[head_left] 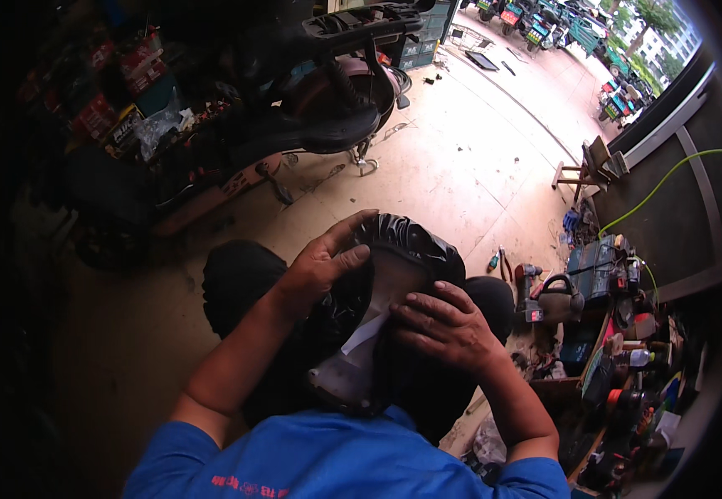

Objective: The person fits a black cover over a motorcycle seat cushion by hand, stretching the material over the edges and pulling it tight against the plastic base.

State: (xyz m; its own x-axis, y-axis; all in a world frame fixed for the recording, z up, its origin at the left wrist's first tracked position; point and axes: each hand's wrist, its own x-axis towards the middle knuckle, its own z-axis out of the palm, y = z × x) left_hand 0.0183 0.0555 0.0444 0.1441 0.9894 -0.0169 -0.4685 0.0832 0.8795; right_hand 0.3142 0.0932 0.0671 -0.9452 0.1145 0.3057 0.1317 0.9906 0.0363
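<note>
On my lap lies what looks like a scooter seat [394, 279], its greyish hollow underside facing up. A glossy black cover [415, 233] wraps round its far end and shows creases there. My left hand [327, 264] grips the far left edge, thumb on the near side and fingers over the rim. Across the right edge, the fingers of my right hand [444, 324] curl together over the black rim and point inward. A white strip [364, 334] lies on the underside beside the right fingertips. My palms hide parts of both edges.
An electric scooter [319, 133] stands at the far left, near boxes and a plastic bag. Along the right side are a cordless drill [529, 287], pliers [505, 264], a blue toolbox [593, 268], a wooden stool [581, 173] and a green hose [668, 173]. Parked vehicles show outside.
</note>
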